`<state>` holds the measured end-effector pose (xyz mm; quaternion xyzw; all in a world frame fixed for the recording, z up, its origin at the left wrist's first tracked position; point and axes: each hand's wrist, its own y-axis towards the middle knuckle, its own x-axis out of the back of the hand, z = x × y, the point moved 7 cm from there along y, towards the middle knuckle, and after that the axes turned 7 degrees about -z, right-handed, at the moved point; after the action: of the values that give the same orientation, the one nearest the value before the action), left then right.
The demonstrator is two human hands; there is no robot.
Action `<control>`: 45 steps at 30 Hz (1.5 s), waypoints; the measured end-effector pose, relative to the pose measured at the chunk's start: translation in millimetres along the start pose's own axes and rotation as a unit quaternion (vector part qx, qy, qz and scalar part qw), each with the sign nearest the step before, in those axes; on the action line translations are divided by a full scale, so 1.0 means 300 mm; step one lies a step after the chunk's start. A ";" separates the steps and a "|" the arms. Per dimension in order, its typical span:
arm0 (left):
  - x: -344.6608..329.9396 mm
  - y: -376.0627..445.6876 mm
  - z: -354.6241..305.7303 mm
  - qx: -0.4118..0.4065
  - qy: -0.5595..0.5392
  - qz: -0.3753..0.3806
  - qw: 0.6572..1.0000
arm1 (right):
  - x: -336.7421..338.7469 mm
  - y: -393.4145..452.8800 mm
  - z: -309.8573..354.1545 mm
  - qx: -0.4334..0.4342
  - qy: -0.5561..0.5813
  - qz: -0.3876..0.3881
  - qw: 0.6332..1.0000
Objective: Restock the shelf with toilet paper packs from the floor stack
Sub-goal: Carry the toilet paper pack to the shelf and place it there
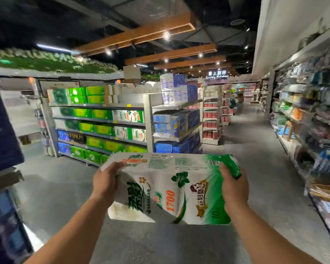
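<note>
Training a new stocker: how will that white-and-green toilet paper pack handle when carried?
The toilet paper pack is probably light for its bulk. Its film wrap crumples under the left hand and right hand, so likely soft, squashy, perhaps slippery.

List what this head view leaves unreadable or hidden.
- Floor stack: not in the head view.
- Underside of the white-and-green toilet paper pack: faces away.
- Left hand and right hand fingertips: behind the wrapper.
- Yellow shelf price tags: too small.
- Right-side shelves: blurred.
</note>
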<state>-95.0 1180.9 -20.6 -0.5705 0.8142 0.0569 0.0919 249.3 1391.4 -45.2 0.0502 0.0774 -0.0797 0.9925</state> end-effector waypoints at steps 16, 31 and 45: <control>-0.082 0.883 -0.016 -0.024 -0.012 -0.123 0.992 | -1.122 0.503 -0.174 0.007 0.018 0.121 0.992; -0.399 1.948 -0.003 -0.067 -0.003 -0.136 0.988 | -2.170 1.024 -0.407 -0.012 0.039 0.129 0.991; -0.611 3.185 -0.020 -0.064 -0.056 -0.129 0.988 | -3.326 1.450 -0.520 -0.002 0.039 0.158 0.987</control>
<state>-932.3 1675.4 12.8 -0.6712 0.7222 0.1281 0.1071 -674.3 1986.2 0.8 0.0631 0.1072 0.0798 0.9890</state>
